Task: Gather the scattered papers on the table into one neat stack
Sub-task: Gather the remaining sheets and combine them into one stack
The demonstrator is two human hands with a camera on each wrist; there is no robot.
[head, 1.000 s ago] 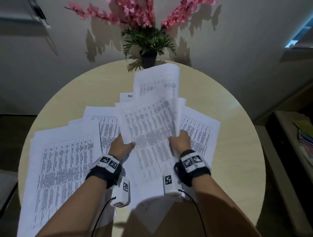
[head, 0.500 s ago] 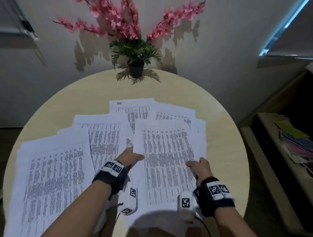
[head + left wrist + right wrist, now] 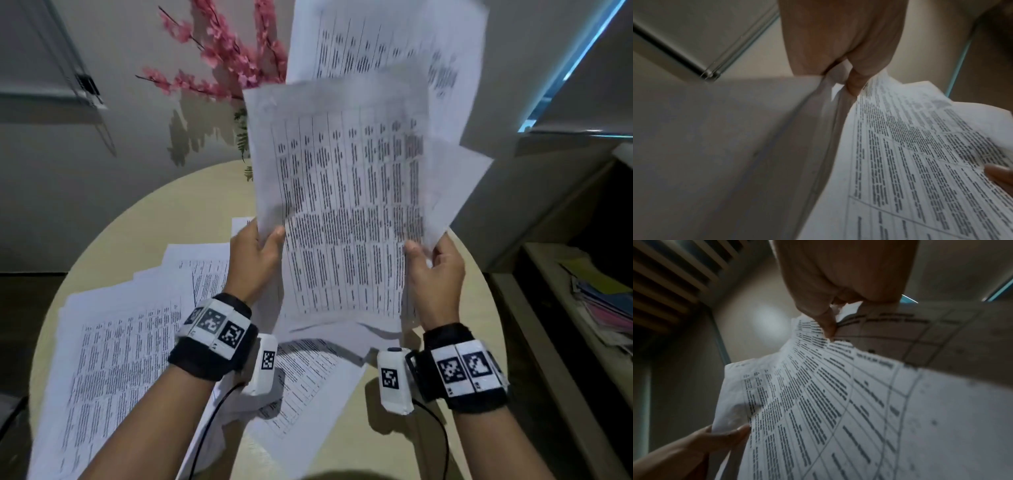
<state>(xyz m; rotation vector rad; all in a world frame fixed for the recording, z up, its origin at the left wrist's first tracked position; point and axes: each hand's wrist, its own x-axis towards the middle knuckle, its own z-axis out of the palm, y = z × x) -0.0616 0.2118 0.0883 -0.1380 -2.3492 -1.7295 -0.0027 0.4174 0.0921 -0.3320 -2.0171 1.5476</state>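
Both hands hold a loose bundle of printed sheets (image 3: 346,205) upright above the round table (image 3: 164,219). My left hand (image 3: 260,246) pinches its left edge, thumb on the front. My right hand (image 3: 431,260) grips the right edge. The sheets are fanned and uneven at the top. In the left wrist view my thumb and fingers pinch the bundle of sheets (image 3: 910,162). The right wrist view shows the same bundle of sheets (image 3: 838,394) pinched from the other side. More printed papers (image 3: 113,363) lie spread over the left of the table, and one sheet (image 3: 308,383) lies under the bundle.
A potted plant with pink blossom branches (image 3: 226,58) stands at the table's far edge, partly hidden behind the raised sheets. A low shelf with coloured folders (image 3: 603,301) is on the right. The wall is close behind the table.
Half a second ago the sheets lay flat on the table under both hands. Now both hands have lifted them upright, high above the table.
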